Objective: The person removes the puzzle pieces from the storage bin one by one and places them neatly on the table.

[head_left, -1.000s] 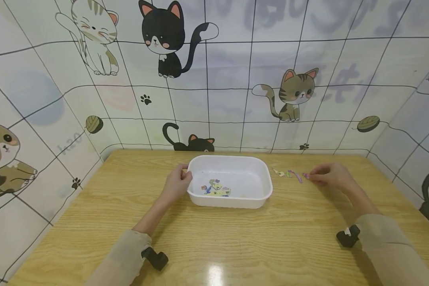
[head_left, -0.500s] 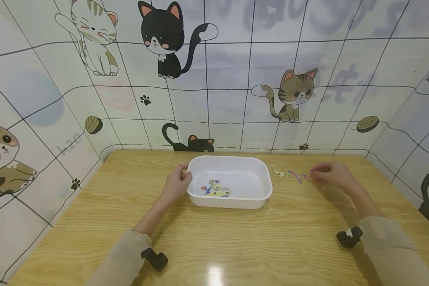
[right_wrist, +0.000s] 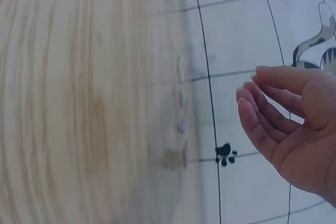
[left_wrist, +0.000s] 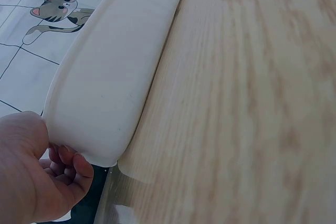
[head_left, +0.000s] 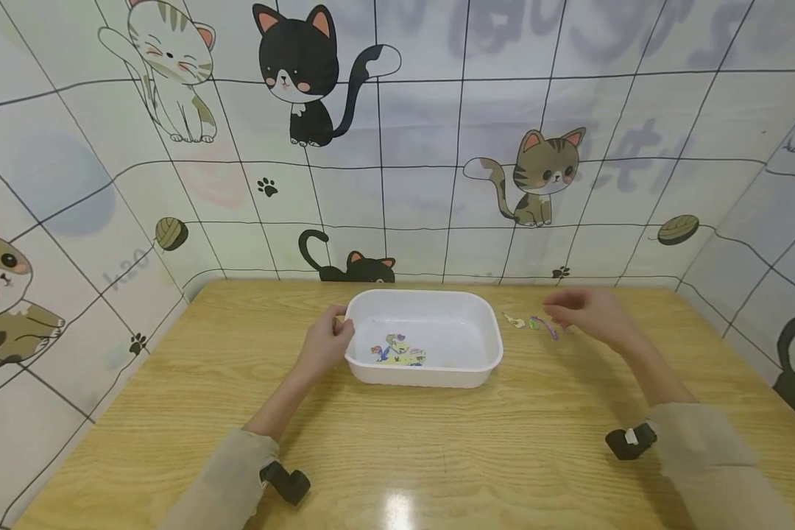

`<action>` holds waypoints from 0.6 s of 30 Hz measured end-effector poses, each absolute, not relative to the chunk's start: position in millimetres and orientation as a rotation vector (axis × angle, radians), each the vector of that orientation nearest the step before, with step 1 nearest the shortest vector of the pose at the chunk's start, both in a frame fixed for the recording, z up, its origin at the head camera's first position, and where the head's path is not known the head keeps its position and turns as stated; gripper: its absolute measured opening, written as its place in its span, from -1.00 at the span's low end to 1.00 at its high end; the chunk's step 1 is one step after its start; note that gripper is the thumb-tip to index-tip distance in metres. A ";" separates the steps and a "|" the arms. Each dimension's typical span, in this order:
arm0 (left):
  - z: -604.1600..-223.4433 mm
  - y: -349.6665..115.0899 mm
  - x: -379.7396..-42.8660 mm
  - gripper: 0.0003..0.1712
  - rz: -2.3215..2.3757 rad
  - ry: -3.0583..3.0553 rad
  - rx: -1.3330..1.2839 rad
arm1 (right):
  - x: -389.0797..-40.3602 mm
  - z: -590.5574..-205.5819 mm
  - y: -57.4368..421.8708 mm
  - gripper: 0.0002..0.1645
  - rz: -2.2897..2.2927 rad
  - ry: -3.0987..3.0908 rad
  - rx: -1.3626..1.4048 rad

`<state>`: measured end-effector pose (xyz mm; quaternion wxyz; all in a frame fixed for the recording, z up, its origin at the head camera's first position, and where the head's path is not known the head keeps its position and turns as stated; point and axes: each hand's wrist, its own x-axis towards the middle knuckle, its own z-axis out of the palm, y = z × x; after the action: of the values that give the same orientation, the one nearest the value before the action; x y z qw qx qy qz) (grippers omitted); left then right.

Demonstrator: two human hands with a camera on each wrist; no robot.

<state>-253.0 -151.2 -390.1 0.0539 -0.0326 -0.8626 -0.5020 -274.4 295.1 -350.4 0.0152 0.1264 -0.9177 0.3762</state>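
Note:
My left hand (head_left: 324, 341) grips the left rim of a white plastic basin (head_left: 427, 375), thumb over the edge and fingers curled below it in the left wrist view. Inside the basin, toward its left, lie several small flat colourful pieces (head_left: 400, 357), mostly yellow and blue. My right hand (head_left: 589, 315) hovers above the table to the basin's right, fingers loosely bent and nothing visible between them. Under and beside it lie a pale yellow piece (head_left: 515, 321), a small green piece (head_left: 533, 323) and a purple strip (head_left: 547, 329). A pinkish piece (head_left: 566, 330) is partly hidden by the hand.
A wooden table (head_left: 397, 434) carries everything. A white grid-patterned cloth with cartoon cats (head_left: 424, 191) hangs behind and at both sides, meeting the table's far edge. Black wrist cameras (head_left: 631, 442) sit at both sleeves.
My right hand has risen off the pinkish piece and shifted left over the purple strip. The pinkish piece stays on the table. My left hand and the basin keep their places.

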 end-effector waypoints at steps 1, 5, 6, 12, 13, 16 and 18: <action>-390.4 -151.3 -253.0 -0.53 -1.525 -2.621 -0.098 | -273.5 -348.4 290.4 -0.55 1.165 -2.856 0.395; -390.9 -151.7 -252.9 -0.52 -1.525 -2.619 -0.103 | -270.4 -342.2 272.6 -0.57 1.194 -2.850 0.430; -391.1 -151.8 -252.9 -0.52 -1.526 -2.618 -0.105 | -269.8 -341.1 268.1 -0.58 1.215 -2.848 0.445; -392.3 -152.3 -253.4 -0.52 -1.524 -2.614 -0.108 | -267.8 -338.0 239.5 -0.67 1.233 -2.816 0.566; -392.2 -152.2 -253.4 -0.52 -1.524 -2.614 -0.108 | -267.6 -337.8 234.4 -0.67 1.219 -2.806 0.590; -391.7 -152.0 -253.3 -0.52 -1.525 -2.614 -0.102 | -267.3 -337.6 219.0 -0.68 1.210 -2.781 0.650; -391.3 -152.0 -252.7 -0.52 -1.529 -2.614 -0.099 | -267.0 -337.9 209.1 -0.70 1.232 -2.761 0.681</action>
<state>-252.7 -152.0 -391.3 0.0558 -0.0328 -0.8614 -0.5037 -267.0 209.1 -337.9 0.0212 0.2197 -0.8907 0.3974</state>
